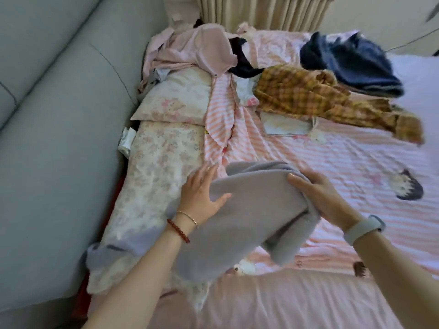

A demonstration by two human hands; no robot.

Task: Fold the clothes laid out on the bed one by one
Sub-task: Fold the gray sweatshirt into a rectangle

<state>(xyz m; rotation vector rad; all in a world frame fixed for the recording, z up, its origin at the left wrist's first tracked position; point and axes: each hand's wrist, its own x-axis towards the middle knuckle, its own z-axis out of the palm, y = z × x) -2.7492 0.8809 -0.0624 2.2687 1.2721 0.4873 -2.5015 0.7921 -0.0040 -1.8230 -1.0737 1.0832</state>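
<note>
A bed (356, 162) fills most of the view, covered by a pink-and-white striped sheet with small cartoon figures printed on it. A grey padded headboard (54, 115) runs along its left side, and pleated beige curtains (261, 10) hang at the far end. Two floral pillows (164, 143) lie end to end against the headboard.

Unfolded clothes sit in a loose heap at the far end of the bed. A pale pink garment (197, 51) is draped over the far pillow, with a dark navy piece (244, 65) just beside it. To the right lies a crumpled mustard plaid shirt (308, 98), and beyond that a dark blue denim garment (351, 60). A small pale cloth (285, 127) peeks out from under the plaid shirt.

In the foreground, a soft grey garment (249, 210) is held above the near part of the bed, partly doubled over, its lower end trailing down to the sheet and toward the near pillow. The left hand (202, 195) lies flat on the garment's left edge with fingers straight and spread, thumb resting on top of the fabric. The right hand (320, 193) grips the garment's right edge, fingers curled around a fold. The left wrist wears a red beaded bracelet (178, 231) and a thin chain; the right wrist wears a white band (363, 226).
</note>
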